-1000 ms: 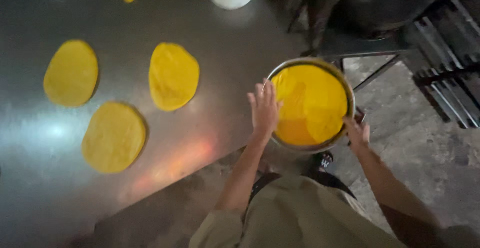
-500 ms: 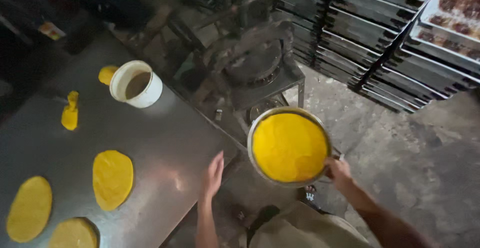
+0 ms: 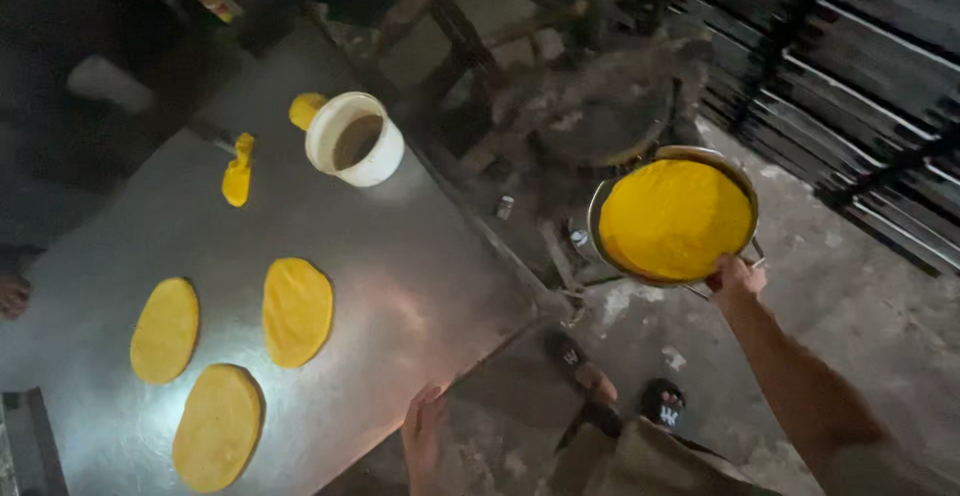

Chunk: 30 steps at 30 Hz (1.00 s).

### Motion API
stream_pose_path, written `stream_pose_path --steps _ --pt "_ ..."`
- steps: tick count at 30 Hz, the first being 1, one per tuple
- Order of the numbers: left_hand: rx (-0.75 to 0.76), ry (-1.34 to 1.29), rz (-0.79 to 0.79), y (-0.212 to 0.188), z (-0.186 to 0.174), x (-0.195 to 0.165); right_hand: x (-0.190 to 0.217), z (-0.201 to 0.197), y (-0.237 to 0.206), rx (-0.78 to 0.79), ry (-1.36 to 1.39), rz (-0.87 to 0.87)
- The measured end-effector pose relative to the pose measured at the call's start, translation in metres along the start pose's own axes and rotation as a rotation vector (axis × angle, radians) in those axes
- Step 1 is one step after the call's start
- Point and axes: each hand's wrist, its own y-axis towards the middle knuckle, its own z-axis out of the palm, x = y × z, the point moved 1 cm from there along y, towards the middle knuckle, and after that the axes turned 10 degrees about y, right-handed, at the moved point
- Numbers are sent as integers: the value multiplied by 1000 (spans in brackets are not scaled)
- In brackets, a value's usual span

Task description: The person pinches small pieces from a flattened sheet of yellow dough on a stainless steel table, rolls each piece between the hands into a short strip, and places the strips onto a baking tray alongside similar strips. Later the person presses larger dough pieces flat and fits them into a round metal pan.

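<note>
My right hand [image 3: 737, 278] grips the near rim of a round metal pan [image 3: 604, 196] filled with yellow dough, held out in the air to the right of the table. My left hand [image 3: 424, 426] rests with fingers spread on the near edge of the steel table [image 3: 420, 296], holding nothing. Three flat oval yellow dough pieces lie on the table: one [image 3: 297, 311] in the middle, one [image 3: 165, 329] to its left, one [image 3: 217, 426] closest to me.
A white bucket [image 3: 355, 140] stands at the table's far side with a yellow dough lump [image 3: 304, 109] behind it and a smaller yellow piece [image 3: 238, 172] to its left. A dark metal machine [image 3: 600, 116] stands past the table. Tray racks [image 3: 850, 76] fill the right. My sandalled feet [image 3: 620, 396] are on the concrete floor.
My right hand has carried the pan off the table and out to the right. My left hand let go of the pan and dropped to the table edge. The view swung right.
</note>
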Motion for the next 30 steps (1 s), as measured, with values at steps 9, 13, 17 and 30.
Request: stream_pose_path --steps 9,13,17,30 --pt "207 135 315 136 91 -110 -34 111 14 391 -221 368" --pt "406 387 347 158 149 -154 -50 168 32 493 -81 490" --pt "509 314 555 185 193 -183 -36 212 54 398 -21 379" --pt "219 202 957 290 282 -483 233 297 114 392 -243 -1002"
